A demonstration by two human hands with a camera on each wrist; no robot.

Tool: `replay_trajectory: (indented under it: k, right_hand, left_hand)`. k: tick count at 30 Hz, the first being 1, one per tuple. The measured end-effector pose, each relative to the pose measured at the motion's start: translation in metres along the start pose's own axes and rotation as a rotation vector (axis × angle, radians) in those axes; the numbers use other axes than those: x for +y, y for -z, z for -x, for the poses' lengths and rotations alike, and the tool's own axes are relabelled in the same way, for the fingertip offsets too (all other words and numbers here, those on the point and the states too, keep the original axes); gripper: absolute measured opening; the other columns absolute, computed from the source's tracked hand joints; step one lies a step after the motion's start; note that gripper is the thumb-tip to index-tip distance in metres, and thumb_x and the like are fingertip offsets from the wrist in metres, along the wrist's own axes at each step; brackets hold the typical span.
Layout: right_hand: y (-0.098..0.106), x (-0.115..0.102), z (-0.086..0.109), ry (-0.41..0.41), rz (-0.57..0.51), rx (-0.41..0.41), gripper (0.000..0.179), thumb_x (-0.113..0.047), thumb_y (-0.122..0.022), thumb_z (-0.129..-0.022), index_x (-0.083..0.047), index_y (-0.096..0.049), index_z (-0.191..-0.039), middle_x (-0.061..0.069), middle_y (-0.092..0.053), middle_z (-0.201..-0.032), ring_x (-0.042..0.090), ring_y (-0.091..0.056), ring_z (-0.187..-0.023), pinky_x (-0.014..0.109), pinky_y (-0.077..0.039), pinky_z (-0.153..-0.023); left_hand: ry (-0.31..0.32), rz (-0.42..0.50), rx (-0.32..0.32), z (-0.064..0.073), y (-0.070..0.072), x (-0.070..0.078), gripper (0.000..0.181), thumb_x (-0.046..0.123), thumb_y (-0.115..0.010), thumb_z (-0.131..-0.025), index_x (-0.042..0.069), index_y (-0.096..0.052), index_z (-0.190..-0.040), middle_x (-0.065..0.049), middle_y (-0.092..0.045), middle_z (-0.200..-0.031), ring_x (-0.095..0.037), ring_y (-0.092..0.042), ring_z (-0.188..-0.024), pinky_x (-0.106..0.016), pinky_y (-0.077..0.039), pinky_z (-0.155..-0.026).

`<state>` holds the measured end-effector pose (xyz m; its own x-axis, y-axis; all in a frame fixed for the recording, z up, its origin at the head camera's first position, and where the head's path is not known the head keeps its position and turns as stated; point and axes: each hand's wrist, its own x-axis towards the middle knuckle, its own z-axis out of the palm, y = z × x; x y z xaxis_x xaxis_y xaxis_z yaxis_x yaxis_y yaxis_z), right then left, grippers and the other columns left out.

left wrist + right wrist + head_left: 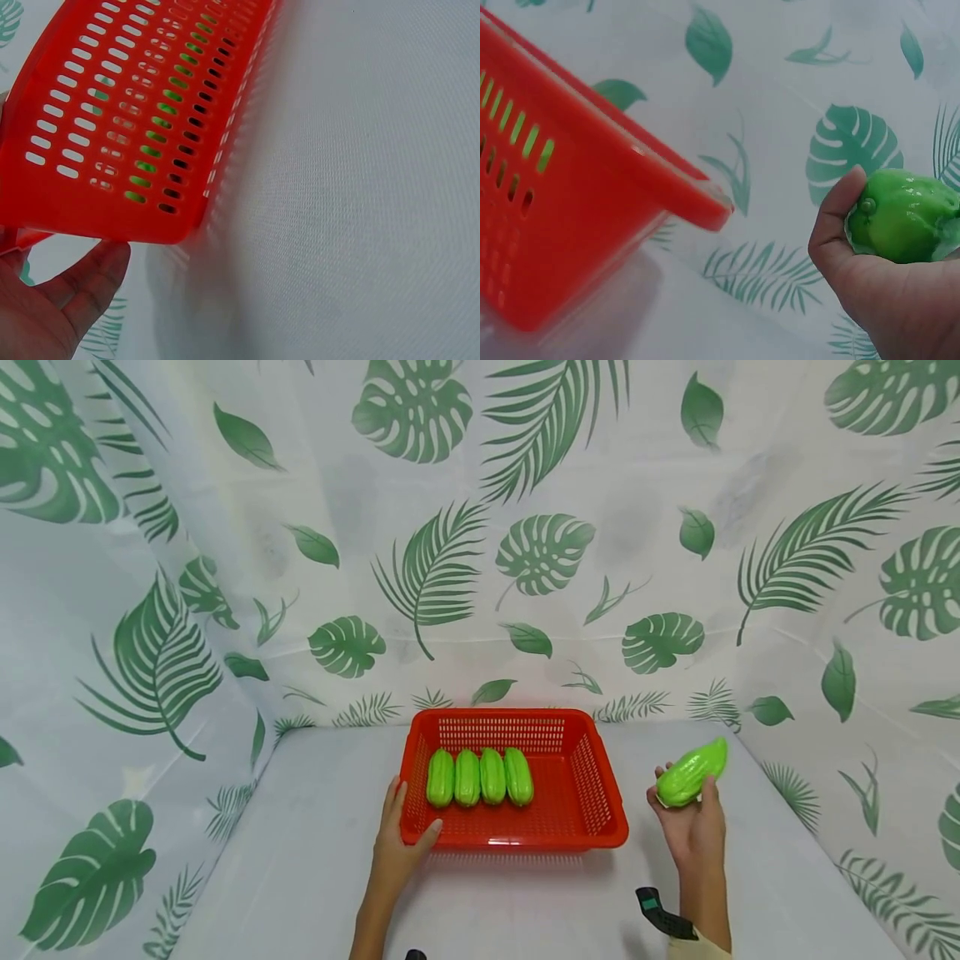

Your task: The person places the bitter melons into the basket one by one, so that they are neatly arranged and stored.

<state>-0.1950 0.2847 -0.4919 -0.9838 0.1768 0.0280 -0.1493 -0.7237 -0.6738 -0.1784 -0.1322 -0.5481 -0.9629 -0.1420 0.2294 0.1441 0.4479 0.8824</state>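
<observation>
A red plastic basket [510,842] with slotted walls stands on the white surface. Inside its left half, several glossy green gourds [467,778] lie side by side. My left hand [397,852] holds the front left corner, fingers along the left side and thumb at the front rim; the left wrist view shows the thumb [101,277] against the rim. To the right of the basket, my right hand [693,827] grips another ridged green gourd [692,773], raised and tilted with its pointed end up to the right. Its blunt end [889,217] faces the right wrist camera.
A white cloth wall [465,485] printed with green leaves rises behind the basket and on both sides. The white table surface [300,860] extends left and right of the basket. A dark band [663,917] sits on my right wrist.
</observation>
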Motion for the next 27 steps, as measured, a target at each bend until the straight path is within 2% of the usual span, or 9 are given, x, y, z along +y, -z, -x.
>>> replay_trajectory:
  k: [3,6,11,14,18,22,27]
  right_hand:
    - [-0.007,-0.001,-0.002,-0.002,0.104,-0.056,0.059,-0.047,-0.032,-0.104,-0.033,0.000,-0.151,0.001,-0.024,-0.140,0.020,-0.025,-0.132,0.028,-0.047,-0.094]
    - [-0.018,-0.002,-0.007,0.005,0.185,-0.088,0.059,-0.043,-0.030,-0.105,-0.030,0.004,-0.153,0.001,-0.023,-0.140,0.020,-0.031,-0.131,0.028,-0.048,-0.095]
    - [-0.038,0.000,-0.018,0.004,0.275,-0.059,0.065,-0.032,-0.042,-0.104,-0.023,-0.003,-0.156,-0.001,-0.031,-0.140,0.018,-0.050,-0.123,0.032,-0.056,-0.091]
    - [-0.051,0.003,-0.024,0.000,0.406,-0.043,0.070,-0.030,-0.049,-0.102,-0.018,-0.007,-0.156,0.000,-0.034,-0.141,0.013,-0.056,-0.116,0.030,-0.058,-0.085]
    - [-0.065,0.008,-0.031,-0.010,0.583,-0.077,0.072,-0.032,-0.052,-0.101,-0.012,-0.010,-0.156,0.009,-0.033,-0.147,0.008,-0.055,-0.115,0.024,-0.058,-0.082]
    - [-0.077,0.013,-0.038,-0.021,0.739,-0.102,0.075,-0.035,-0.055,-0.099,-0.009,-0.014,-0.156,0.017,-0.030,-0.152,0.016,-0.050,-0.121,0.025,-0.058,-0.084]
    - [-0.094,0.019,-0.051,-0.048,0.880,-0.099,0.077,-0.043,-0.057,-0.097,-0.011,-0.019,-0.156,0.017,-0.031,-0.152,0.028,-0.045,-0.131,0.029,-0.055,-0.093]
  left_hand:
    - [0.009,-0.008,-0.001,0.001,0.000,-0.001,0.089,0.046,-0.072,-0.084,0.014,-0.028,-0.155,0.000,-0.017,-0.164,-0.030,-0.019,-0.151,-0.055,-0.031,-0.113]
    - [0.020,-0.006,-0.002,0.001,0.002,0.000,0.089,0.044,-0.073,-0.084,0.016,-0.027,-0.155,0.001,-0.017,-0.164,-0.029,-0.019,-0.151,-0.055,-0.032,-0.113]
    - [0.010,0.003,-0.002,0.001,0.002,0.001,0.087,0.039,-0.073,-0.085,0.014,-0.027,-0.155,0.000,-0.017,-0.164,-0.030,-0.019,-0.151,-0.056,-0.033,-0.112]
    - [0.006,0.000,-0.005,0.001,0.001,0.001,0.087,0.041,-0.073,-0.085,0.014,-0.028,-0.155,0.000,-0.017,-0.164,-0.030,-0.020,-0.151,-0.055,-0.033,-0.112]
    - [0.018,-0.002,-0.008,0.001,0.000,0.001,0.089,0.045,-0.072,-0.084,0.014,-0.028,-0.155,0.000,-0.018,-0.164,-0.030,-0.020,-0.151,-0.055,-0.033,-0.112]
    - [0.032,-0.007,-0.007,0.001,0.000,0.001,0.089,0.045,-0.073,-0.084,0.014,-0.029,-0.155,0.001,-0.018,-0.164,-0.029,-0.020,-0.151,-0.055,-0.032,-0.113]
    - [0.029,-0.005,-0.006,-0.001,0.000,0.000,0.088,0.041,-0.073,-0.084,0.015,-0.028,-0.155,0.000,-0.017,-0.164,-0.030,-0.020,-0.150,-0.055,-0.034,-0.111]
